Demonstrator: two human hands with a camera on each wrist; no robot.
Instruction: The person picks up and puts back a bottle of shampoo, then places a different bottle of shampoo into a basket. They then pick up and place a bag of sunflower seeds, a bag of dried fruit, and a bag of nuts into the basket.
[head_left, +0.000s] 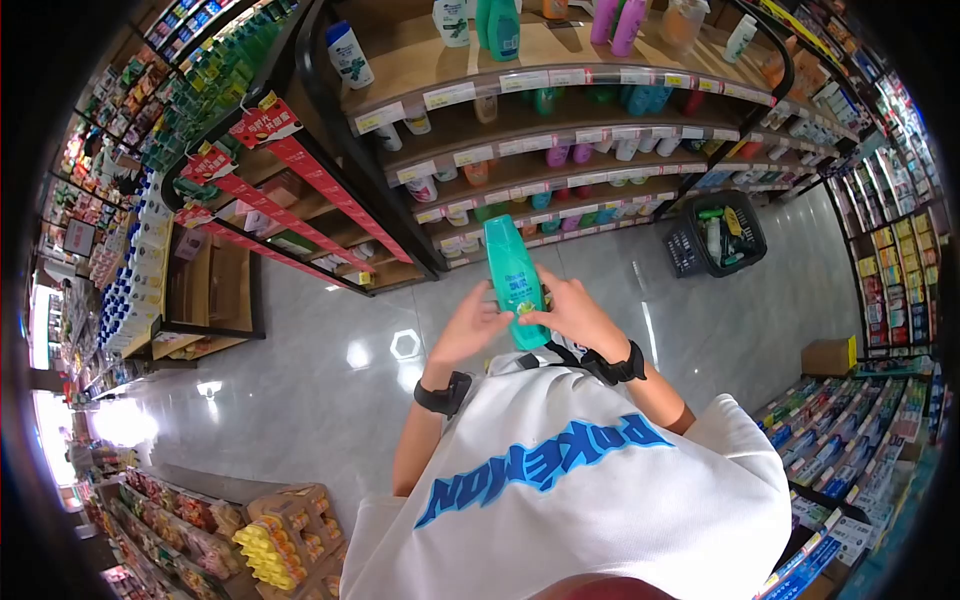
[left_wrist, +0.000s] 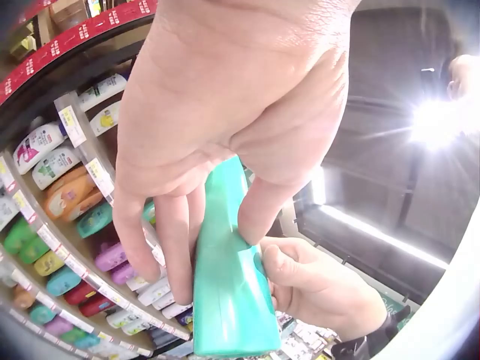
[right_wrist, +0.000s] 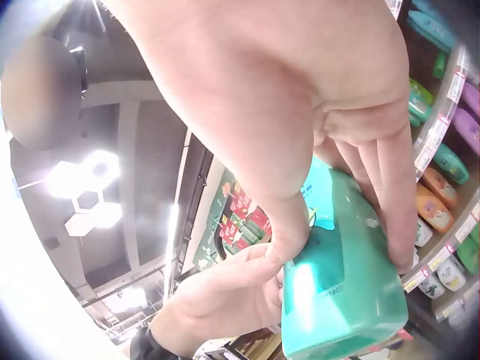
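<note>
A green shampoo bottle (head_left: 513,275) with blue lettering on its label stands out in front of the white shirt, tilted, in the head view. My right hand (head_left: 580,318) grips its right side, thumb across the front and fingers behind. On the other side my left hand (head_left: 475,322) holds it between thumb and fingers. The left wrist view shows the bottle (left_wrist: 234,300) from a narrow side, with the left thumb resting along it. Part of the label is visible beside the right thumb on the bottle (right_wrist: 341,277) in the right wrist view.
Curved shelves (head_left: 590,75) of shampoo bottles rise ahead. A dark shopping basket (head_left: 690,250) with several items sits on the grey floor (head_left: 300,400), ahead and to the right. Red-edged shelving (head_left: 320,190) stands at left, and a packed display (head_left: 850,440) at right.
</note>
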